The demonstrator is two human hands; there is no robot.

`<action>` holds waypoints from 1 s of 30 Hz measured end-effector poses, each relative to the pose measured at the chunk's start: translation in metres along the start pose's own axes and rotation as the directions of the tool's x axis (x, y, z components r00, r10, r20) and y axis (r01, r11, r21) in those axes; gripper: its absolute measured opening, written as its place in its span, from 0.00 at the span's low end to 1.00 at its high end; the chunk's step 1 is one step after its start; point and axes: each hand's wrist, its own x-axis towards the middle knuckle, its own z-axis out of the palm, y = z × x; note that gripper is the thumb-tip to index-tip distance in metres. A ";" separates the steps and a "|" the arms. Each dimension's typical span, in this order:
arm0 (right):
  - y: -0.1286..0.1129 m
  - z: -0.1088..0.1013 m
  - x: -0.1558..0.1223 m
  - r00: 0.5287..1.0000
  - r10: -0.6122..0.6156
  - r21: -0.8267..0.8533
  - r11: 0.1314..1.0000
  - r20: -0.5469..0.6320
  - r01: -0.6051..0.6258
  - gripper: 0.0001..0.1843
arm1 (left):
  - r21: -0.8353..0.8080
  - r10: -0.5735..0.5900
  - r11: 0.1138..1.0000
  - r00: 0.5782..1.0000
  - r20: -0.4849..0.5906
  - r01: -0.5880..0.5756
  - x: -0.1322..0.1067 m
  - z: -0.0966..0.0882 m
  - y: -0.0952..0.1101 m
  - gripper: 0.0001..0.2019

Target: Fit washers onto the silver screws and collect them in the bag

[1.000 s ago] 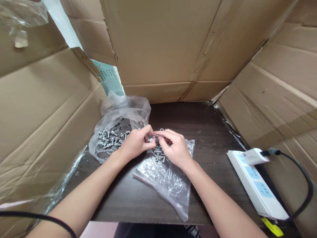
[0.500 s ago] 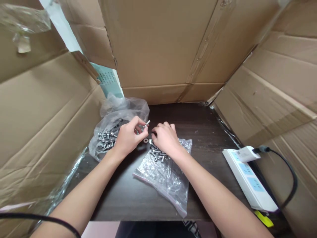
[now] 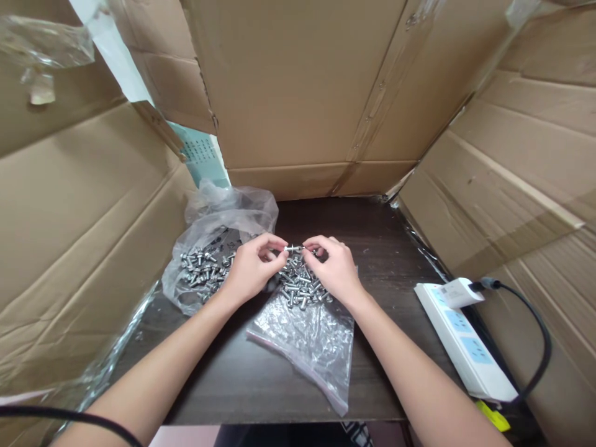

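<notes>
Between my two hands a small silver bolt [image 3: 293, 248] lies almost level, with a wider part partway along it. My left hand [image 3: 255, 266] pinches its left end between thumb and fingertips. At the other end, the thumb and fingers of my right hand [image 3: 334, 266] close on it; whether they also hold a small washer or nut I cannot make out. Just below the hands, a pile of silver bolts [image 3: 302, 290] lies on a clear zip bag [image 3: 305, 347]. To the left, an open plastic bag [image 3: 173, 282] holds more bolts [image 3: 200, 267].
The dark tabletop [image 3: 209, 385] is walled by cardboard [image 3: 298, 93] at the back and both sides. A white power strip [image 3: 465, 341] with a plugged-in adapter [image 3: 460, 292] and black cable stands at the right. Another black cable [image 3: 69, 416] crosses the lower left.
My right hand has left the pile and come up to the bolt in my left hand. The bolt has turned from tilted to nearly level, and more of the pile shows.
</notes>
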 end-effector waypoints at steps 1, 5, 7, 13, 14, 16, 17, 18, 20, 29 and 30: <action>0.002 -0.002 -0.003 0.999 -0.005 0.080 0.997 -0.042 0.008 0.08 | -0.029 -0.014 0.999 1.000 0.013 0.014 -0.001 0.003 0.000 0.15; 0.002 -0.003 -0.012 0.993 -0.092 0.160 0.982 -0.076 0.103 0.10 | -0.086 -0.057 0.994 0.997 0.048 0.061 -0.004 0.008 0.001 0.16; 0.000 -0.001 -0.014 0.988 -0.135 0.171 0.974 -0.076 0.146 0.10 | -0.097 -0.070 0.992 0.995 0.063 0.076 -0.006 0.008 0.002 0.16; -0.004 0.003 -0.015 0.988 -0.119 0.252 0.957 -0.099 0.141 0.10 | -0.077 -0.061 0.995 0.995 0.077 0.067 -0.008 0.008 0.004 0.14; -0.004 0.003 -0.015 0.990 -0.099 0.285 0.951 -0.099 0.123 0.10 | -0.071 -0.061 0.995 0.995 0.074 0.066 -0.008 0.007 0.005 0.14; -0.004 0.003 -0.015 0.996 -0.051 0.362 0.929 -0.072 0.074 0.10 | -0.067 -0.066 0.995 0.996 0.066 0.071 -0.007 0.007 0.005 0.13; -0.004 0.002 -0.015 0.998 -0.029 0.400 0.915 -0.048 0.046 0.09 | -0.073 -0.071 0.995 0.995 0.064 0.075 -0.007 0.007 0.005 0.13; -0.004 0.002 -0.014 1.000 -0.012 0.432 0.902 -0.021 0.020 0.09 | -0.081 -0.075 0.994 0.995 0.064 0.080 -0.007 0.007 0.005 0.13; -0.003 0.002 -0.014 1.000 0.008 0.476 0.879 0.020 -0.017 0.10 | -0.096 -0.080 0.992 0.995 0.067 0.086 -0.007 0.007 0.004 0.13; -0.004 0.006 -0.015 1.000 0.014 0.484 0.875 -0.008 -0.009 0.09 | -0.104 -0.049 0.993 0.995 0.082 0.057 -0.007 0.007 0.002 0.13; -0.004 0.006 -0.016 1.000 0.008 0.493 0.870 -0.002 -0.006 0.09 | -0.098 -0.045 0.994 0.996 0.080 0.053 -0.007 0.007 0.002 0.12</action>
